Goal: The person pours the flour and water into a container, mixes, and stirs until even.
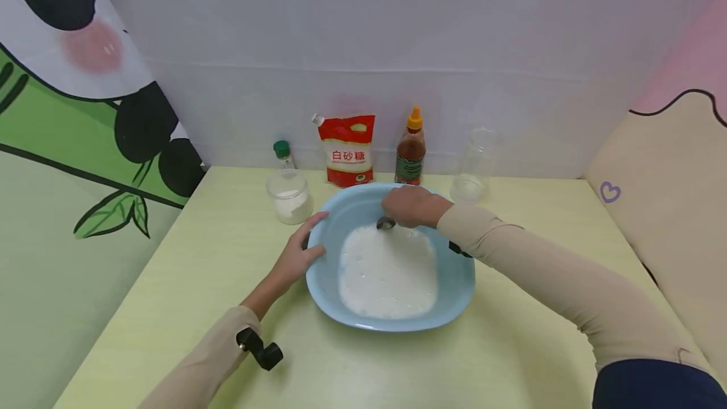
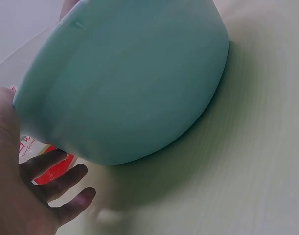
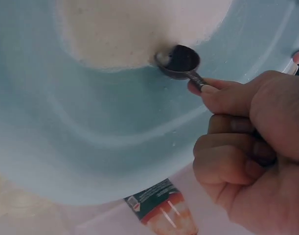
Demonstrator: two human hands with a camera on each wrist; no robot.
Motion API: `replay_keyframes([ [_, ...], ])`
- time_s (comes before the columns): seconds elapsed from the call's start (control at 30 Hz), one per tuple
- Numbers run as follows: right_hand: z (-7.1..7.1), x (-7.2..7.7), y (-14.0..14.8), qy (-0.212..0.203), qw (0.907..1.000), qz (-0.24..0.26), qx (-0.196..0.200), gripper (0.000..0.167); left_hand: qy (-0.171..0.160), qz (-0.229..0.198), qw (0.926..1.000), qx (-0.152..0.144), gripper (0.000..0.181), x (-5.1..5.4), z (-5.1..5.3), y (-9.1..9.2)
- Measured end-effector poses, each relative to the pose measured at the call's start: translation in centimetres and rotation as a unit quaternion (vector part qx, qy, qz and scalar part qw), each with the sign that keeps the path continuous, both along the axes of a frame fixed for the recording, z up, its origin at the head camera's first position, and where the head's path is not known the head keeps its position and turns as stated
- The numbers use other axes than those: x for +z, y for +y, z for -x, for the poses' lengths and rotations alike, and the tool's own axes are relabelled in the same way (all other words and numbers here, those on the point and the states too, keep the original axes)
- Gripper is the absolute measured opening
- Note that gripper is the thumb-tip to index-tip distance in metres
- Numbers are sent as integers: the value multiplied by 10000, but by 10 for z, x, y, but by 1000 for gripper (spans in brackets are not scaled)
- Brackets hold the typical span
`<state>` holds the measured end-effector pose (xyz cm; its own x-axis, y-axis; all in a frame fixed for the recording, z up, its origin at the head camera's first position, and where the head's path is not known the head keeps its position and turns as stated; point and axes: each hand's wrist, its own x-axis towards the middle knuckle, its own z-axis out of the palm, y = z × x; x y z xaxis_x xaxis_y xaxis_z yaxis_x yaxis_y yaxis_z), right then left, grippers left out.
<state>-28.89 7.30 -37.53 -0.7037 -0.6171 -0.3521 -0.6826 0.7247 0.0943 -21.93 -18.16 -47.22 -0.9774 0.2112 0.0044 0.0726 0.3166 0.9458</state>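
Note:
A light blue basin (image 1: 454, 295) stands on the table with milky white liquid (image 1: 389, 276) in its bottom. My left hand (image 1: 295, 251) holds the basin's left rim; in the left wrist view the thumb is at the rim and the other fingers spread along the outer wall. Over the basin's far side, my right hand (image 1: 417, 206) grips the handle of a small metal measuring spoon (image 3: 178, 61). The spoon's round bowl is just above the basin's inner wall, near the edge of the liquid. Whether it touches the liquid I cannot tell.
Behind the basin are a glass jar (image 1: 291, 201) of white powder, a green-capped bottle (image 1: 282, 150), a red sugar pouch (image 1: 349, 153), a sauce bottle (image 1: 411, 153) with an orange cap and a clear container (image 1: 471, 169). A white backdrop (image 1: 397, 36) rises behind the table.

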Motion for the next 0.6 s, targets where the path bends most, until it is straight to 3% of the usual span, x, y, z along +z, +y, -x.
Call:
replay_keyframes([
  [0.13, -4, 3, 14, -450, 9987, 48, -224, 14, 1, 25, 10000, 32, 71, -1, -1, 0],
  [0.2, -11, 2, 16, -803, 9963, 259, -154, 19, -8, -4, 10000, 19, 71, -1, -1, 0],
  [0.33, -32, -6, 8, -1813, 9803, 758, 214, 28, -18, -44, 10000, -6, 71, -1, -2, 1],
  [0.4, -42, -10, -1, -2130, 9726, 838, 406, 28, -2, -45, 10000, -7, 72, -1, -1, 1],
  [0.5, -50, -11, -14, -1998, 9741, 822, 666, 29, 34, -53, 10000, -14, 72, -1, 0, 1],
  [0.6, -42, -9, -18, -1232, 9862, 823, 741, 31, 26, -63, 10000, 3, 71, -1, 0, 1],
])
